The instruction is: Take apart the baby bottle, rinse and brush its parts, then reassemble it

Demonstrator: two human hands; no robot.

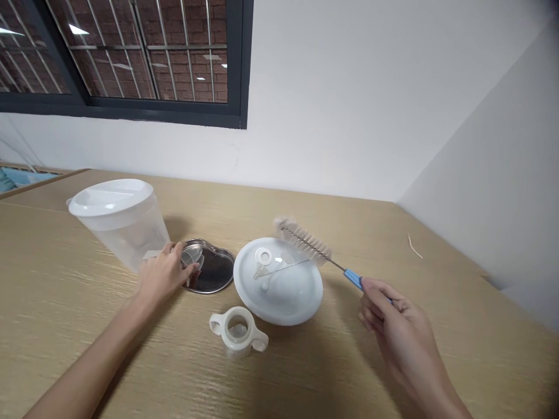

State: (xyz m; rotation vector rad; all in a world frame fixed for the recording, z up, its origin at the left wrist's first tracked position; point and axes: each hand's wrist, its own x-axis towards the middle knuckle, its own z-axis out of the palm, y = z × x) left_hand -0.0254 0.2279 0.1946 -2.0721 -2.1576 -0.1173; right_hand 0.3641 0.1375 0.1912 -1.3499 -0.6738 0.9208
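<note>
"In the head view, where were our hands?"

"Right of the white dish [301, 305], our right hand [395, 326] had fingers closed around the brush [308, 243], its bristles overlapping the dish's far edge. Left of the dish, our left hand [163, 267] curved half-open about a clear cap [194, 256] at the metal tray [215, 274]; we couldn't tell if it gripped."

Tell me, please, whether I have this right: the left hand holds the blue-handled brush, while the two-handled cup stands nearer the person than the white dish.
Not quite: the head view shows the blue-handled brush in the right hand, not the left. The two-handled cup does stand nearer the person than the white dish.
</note>
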